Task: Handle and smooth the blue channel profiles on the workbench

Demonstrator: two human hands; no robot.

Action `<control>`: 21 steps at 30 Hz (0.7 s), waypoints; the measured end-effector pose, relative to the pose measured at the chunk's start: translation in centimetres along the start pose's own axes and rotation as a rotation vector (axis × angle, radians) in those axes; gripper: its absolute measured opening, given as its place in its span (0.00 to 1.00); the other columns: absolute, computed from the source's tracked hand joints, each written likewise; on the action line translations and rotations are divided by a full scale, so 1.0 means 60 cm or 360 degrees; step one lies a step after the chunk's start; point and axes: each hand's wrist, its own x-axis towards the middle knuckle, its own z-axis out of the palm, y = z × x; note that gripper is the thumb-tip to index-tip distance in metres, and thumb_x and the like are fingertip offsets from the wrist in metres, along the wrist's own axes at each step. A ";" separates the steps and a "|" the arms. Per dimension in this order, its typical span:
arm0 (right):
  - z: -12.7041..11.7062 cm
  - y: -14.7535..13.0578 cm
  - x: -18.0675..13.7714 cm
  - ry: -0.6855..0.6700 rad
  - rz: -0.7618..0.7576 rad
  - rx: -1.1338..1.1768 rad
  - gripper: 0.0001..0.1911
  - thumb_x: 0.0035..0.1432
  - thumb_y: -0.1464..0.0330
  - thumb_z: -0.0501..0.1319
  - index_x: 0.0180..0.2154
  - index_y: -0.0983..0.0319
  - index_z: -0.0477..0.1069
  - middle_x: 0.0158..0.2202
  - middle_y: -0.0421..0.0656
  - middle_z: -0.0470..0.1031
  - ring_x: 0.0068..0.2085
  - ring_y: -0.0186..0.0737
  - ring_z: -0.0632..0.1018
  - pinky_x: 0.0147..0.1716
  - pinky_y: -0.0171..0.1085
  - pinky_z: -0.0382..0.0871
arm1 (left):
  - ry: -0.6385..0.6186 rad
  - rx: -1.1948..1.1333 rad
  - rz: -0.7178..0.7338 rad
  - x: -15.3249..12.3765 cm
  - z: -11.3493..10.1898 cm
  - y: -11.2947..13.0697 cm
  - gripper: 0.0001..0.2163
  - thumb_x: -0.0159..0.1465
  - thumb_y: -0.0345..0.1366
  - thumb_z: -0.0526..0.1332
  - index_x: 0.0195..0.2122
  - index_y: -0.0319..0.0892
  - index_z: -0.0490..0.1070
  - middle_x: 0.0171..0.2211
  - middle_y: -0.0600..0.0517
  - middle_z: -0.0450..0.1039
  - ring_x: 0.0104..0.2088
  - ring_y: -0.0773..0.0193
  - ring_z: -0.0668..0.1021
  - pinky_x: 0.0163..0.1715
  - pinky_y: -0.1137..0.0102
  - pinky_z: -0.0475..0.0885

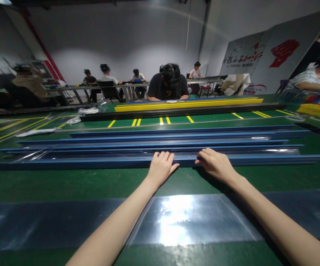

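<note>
Head view: nearest blue strip (187,162) beneath left fingers (163,156) and right fingers (204,155)

Left forearm (121,216) and right forearm (279,216) angle inward; left hand (162,166) palm down, thumb (175,167) spread; right hand (214,163) apart from it, fingers (203,155) curled.

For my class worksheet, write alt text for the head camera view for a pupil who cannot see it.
The wearer's left hand and right hand are at the nearest of several long blue strips across a green table. A shiny sheet lies closer to the wearer; a black strip and yellow strip lie beyond, with a person in dark clothing behind them.
</note>
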 end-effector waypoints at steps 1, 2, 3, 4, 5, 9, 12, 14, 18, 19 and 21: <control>-0.002 0.001 0.000 -0.0021 0.0004 0.0000 0.12 0.60 0.64 0.49 0.29 0.61 0.66 0.29 0.43 0.70 0.32 0.36 0.69 0.24 0.33 0.52 | 0.0005 -0.0008 0.0019 0.000 0.000 0.000 0.14 0.61 0.44 0.54 0.40 0.38 0.65 0.34 0.48 0.70 0.36 0.60 0.70 0.35 0.66 0.59; -0.004 0.002 0.000 -0.0046 0.0008 0.0003 0.12 0.59 0.65 0.49 0.29 0.61 0.66 0.29 0.43 0.71 0.32 0.35 0.69 0.24 0.33 0.51 | 0.0010 -0.0020 0.0043 0.000 0.001 0.000 0.14 0.61 0.43 0.54 0.41 0.38 0.65 0.35 0.48 0.70 0.37 0.60 0.70 0.36 0.66 0.60; -0.007 0.004 -0.001 -0.0074 0.0013 0.0006 0.11 0.59 0.65 0.49 0.29 0.61 0.66 0.30 0.43 0.71 0.32 0.35 0.70 0.23 0.32 0.50 | 0.0016 -0.0034 0.0074 0.000 0.001 0.000 0.14 0.61 0.42 0.54 0.42 0.38 0.65 0.37 0.47 0.70 0.38 0.60 0.70 0.36 0.66 0.60; -0.010 0.006 -0.002 -0.0099 0.0023 0.0006 0.11 0.59 0.65 0.49 0.29 0.61 0.66 0.30 0.43 0.71 0.32 0.35 0.70 0.23 0.32 0.50 | 0.0022 -0.0049 0.0113 0.000 0.002 0.000 0.13 0.61 0.42 0.54 0.42 0.38 0.65 0.38 0.47 0.70 0.39 0.60 0.70 0.37 0.66 0.60; -0.012 0.009 -0.004 -0.0119 0.0037 0.0001 0.11 0.59 0.65 0.50 0.29 0.61 0.66 0.30 0.43 0.71 0.31 0.35 0.70 0.23 0.32 0.49 | 0.0031 -0.0063 0.0156 0.001 0.003 0.001 0.13 0.61 0.41 0.55 0.42 0.37 0.65 0.40 0.46 0.70 0.40 0.60 0.70 0.37 0.67 0.60; -0.018 0.029 -0.016 -0.0158 0.0096 -0.0065 0.10 0.57 0.65 0.50 0.28 0.61 0.65 0.29 0.42 0.71 0.30 0.35 0.70 0.22 0.32 0.48 | 0.0095 -0.0079 0.0257 0.001 0.003 0.003 0.14 0.62 0.40 0.54 0.44 0.37 0.64 0.43 0.46 0.69 0.41 0.60 0.70 0.39 0.67 0.60; -0.016 0.045 -0.025 -0.0132 0.0139 -0.0126 0.11 0.56 0.64 0.51 0.27 0.61 0.65 0.29 0.42 0.71 0.29 0.35 0.70 0.22 0.32 0.48 | 0.0106 -0.0036 0.0185 0.001 0.002 0.004 0.16 0.62 0.42 0.54 0.45 0.36 0.64 0.43 0.45 0.70 0.42 0.58 0.70 0.39 0.65 0.60; -0.014 0.052 -0.030 -0.0102 0.0168 -0.0159 0.11 0.56 0.63 0.51 0.26 0.61 0.66 0.29 0.42 0.71 0.29 0.35 0.70 0.22 0.32 0.48 | 0.0078 -0.0008 0.0112 0.001 0.001 0.004 0.17 0.61 0.44 0.54 0.45 0.36 0.64 0.42 0.44 0.70 0.41 0.58 0.70 0.38 0.65 0.60; -0.011 0.053 -0.034 -0.0055 0.0161 -0.0204 0.10 0.55 0.64 0.51 0.26 0.61 0.65 0.29 0.43 0.71 0.31 0.36 0.70 0.23 0.32 0.50 | 0.0034 0.0035 -0.0011 0.003 0.001 0.005 0.17 0.61 0.47 0.54 0.41 0.37 0.66 0.36 0.46 0.71 0.37 0.58 0.71 0.35 0.65 0.60; -0.011 0.051 -0.034 -0.0049 0.0153 -0.0208 0.10 0.55 0.65 0.51 0.26 0.61 0.65 0.29 0.43 0.71 0.31 0.36 0.70 0.23 0.33 0.51 | 0.0027 0.0042 -0.0023 0.003 0.002 0.005 0.16 0.61 0.47 0.53 0.39 0.38 0.67 0.35 0.46 0.71 0.36 0.58 0.71 0.35 0.65 0.60; -0.012 0.044 -0.033 -0.0050 0.0127 -0.0203 0.10 0.56 0.65 0.50 0.26 0.61 0.65 0.28 0.43 0.71 0.32 0.37 0.69 0.25 0.33 0.52 | 0.0011 0.0051 -0.0028 0.003 0.003 0.005 0.15 0.61 0.47 0.53 0.35 0.39 0.67 0.32 0.47 0.71 0.34 0.58 0.70 0.34 0.65 0.59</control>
